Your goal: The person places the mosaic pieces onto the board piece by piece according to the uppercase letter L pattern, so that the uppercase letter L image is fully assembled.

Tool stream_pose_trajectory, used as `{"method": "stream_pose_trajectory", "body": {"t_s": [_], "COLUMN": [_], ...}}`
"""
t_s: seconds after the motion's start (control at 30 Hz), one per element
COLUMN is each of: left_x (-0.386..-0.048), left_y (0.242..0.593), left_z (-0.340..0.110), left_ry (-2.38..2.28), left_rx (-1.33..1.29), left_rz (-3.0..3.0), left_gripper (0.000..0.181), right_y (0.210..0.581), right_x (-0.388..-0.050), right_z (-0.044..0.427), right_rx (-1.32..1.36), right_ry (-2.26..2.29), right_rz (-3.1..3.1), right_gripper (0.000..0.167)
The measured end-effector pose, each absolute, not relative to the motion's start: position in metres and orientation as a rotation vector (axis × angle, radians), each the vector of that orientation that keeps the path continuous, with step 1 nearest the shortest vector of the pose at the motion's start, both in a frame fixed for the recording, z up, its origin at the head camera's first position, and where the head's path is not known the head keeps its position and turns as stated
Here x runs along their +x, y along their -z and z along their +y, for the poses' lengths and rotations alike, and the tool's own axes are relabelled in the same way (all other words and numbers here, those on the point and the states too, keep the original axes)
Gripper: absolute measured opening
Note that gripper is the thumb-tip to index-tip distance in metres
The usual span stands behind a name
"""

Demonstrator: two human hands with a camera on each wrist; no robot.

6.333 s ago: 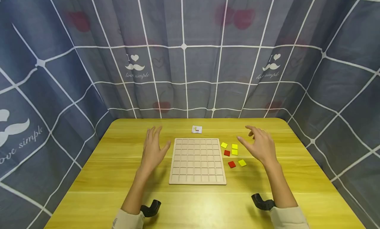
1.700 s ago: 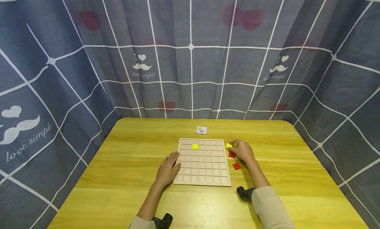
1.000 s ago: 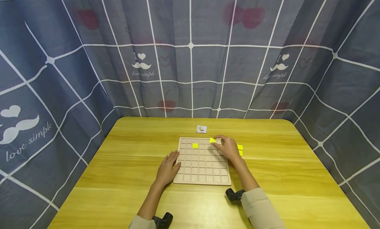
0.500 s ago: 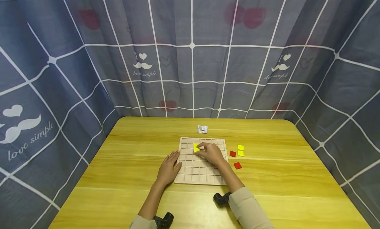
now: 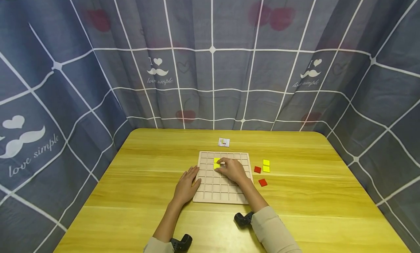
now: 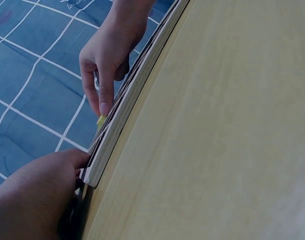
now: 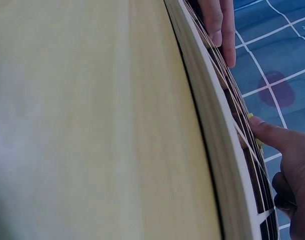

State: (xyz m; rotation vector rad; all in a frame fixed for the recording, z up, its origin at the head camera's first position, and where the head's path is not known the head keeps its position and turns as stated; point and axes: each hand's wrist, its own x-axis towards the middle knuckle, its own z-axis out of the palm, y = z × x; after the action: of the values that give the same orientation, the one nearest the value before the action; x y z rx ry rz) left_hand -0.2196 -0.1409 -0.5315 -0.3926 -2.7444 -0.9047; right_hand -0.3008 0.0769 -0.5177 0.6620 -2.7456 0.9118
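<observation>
A wooden grid board lies on the table. Two yellow tiles sit on it, one directly behind the other, near the upper left. My right hand pinches the nearer tile between thumb and fingertip. My left hand rests along the board's left edge, fingers extended. Seen edge-on in the left wrist view, the board has my right hand above it with a yellow tile at its fingertips, and my left hand at the near corner. The right wrist view shows my right thumb against yellow.
Right of the board lie two yellow tiles and two red tiles, one behind the other. A small patterned card lies behind the board. Black devices are on both wrists. A checked curtain surrounds the table's back and sides.
My right hand has carried a yellow tile from the right side onto the board, leftward beside the first one. Over the last half second it has barely moved. My left hand has come onto the board's edge.
</observation>
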Motion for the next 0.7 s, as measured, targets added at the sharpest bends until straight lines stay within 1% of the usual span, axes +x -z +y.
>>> {"method": "stream_pose_trajectory", "body": {"t_s": [0.2,0.33,0.5,0.7], "left_x": [-0.22,-0.22,-0.221,-0.22], "left_y": [0.532,0.532,0.532,0.532], "left_z": [-0.141,-0.141,-0.141,-0.141], "left_ry": [0.9,0.896,0.884,0.899], "left_rx": [-0.404,-0.403,-0.407,-0.403], "left_rz": [-2.735,-2.736,-2.731,-2.728], "left_gripper": [0.05,0.05,0.05,0.05], "right_y": [0.516,0.514,0.509,0.503], "right_x": [-0.299,-0.297,-0.294,-0.298], "right_z": [0.08,0.089,0.11,0.147], "right_rx": [0.631,0.606,0.529,0.456], "right_ry": [-1.011,-1.121,-1.216,-1.224], "right_rz": [-2.707,-2.661,-2.618,-2.592], "right_gripper": [0.032,0.03,0.024,0.024]}}
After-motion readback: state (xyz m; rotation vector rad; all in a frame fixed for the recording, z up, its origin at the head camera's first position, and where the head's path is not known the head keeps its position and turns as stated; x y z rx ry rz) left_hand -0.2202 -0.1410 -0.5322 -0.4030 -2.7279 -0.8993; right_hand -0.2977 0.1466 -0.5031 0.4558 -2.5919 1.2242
